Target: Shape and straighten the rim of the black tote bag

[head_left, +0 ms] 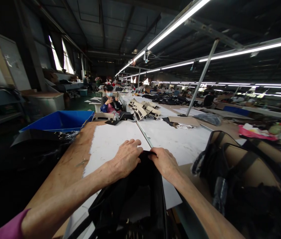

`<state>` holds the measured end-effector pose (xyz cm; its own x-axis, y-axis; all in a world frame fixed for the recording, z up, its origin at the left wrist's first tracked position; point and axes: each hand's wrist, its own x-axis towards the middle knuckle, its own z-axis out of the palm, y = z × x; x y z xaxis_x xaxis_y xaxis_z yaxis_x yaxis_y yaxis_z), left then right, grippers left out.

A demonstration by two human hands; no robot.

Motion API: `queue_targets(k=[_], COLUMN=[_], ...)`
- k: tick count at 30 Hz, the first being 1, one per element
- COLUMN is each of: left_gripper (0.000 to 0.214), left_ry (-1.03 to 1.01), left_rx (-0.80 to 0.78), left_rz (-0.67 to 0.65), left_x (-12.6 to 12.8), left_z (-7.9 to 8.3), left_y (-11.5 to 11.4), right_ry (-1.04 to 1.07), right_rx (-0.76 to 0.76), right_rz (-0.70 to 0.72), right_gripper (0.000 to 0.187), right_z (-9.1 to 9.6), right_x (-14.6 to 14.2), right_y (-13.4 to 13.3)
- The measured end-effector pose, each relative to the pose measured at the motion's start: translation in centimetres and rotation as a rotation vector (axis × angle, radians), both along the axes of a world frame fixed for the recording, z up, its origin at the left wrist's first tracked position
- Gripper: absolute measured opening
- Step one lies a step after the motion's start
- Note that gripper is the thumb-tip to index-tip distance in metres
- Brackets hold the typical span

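A black fabric bag point(140, 196) stands in front of me at the near edge of the table, its inside dark and facing up toward me. My left hand point(127, 156) grips the bag's far top edge, fingers curled over it. Close beside it, my right hand point(164, 162) pinches the same edge between thumb and fingers. A short stretch of the dark rim shows between the two hands. The lower part of the bag is too dark to make out well.
White sheets point(112, 134) cover much of the wooden table point(63, 172). A blue bin point(58, 121) stands at the left. Several black bags with tan panels point(249, 162) crowd the right. Patterned cut pieces point(142, 109) lie farther back, near a seated person point(110, 101).
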<state>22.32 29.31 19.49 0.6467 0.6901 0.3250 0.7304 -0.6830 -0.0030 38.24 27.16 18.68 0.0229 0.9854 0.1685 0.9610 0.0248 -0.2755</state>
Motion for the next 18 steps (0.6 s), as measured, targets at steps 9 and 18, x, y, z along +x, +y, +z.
queue_targets(k=[9, 18], left_gripper=[0.007, 0.006], left_ry=[-0.209, -0.39], left_rx=[-0.23, -0.329], left_rz=[0.05, 0.112], left_x=[-1.2, -1.1], left_z=[-0.8, -1.1], left_y=[1.1, 1.8], right_ry=[0.016, -0.008], right_rx=[-0.052, -0.03], right_rz=[0.044, 0.056], right_gripper=[0.013, 0.024], right_z=[0.6, 0.4], right_x=[0.3, 0.5], right_y=[-0.2, -0.1])
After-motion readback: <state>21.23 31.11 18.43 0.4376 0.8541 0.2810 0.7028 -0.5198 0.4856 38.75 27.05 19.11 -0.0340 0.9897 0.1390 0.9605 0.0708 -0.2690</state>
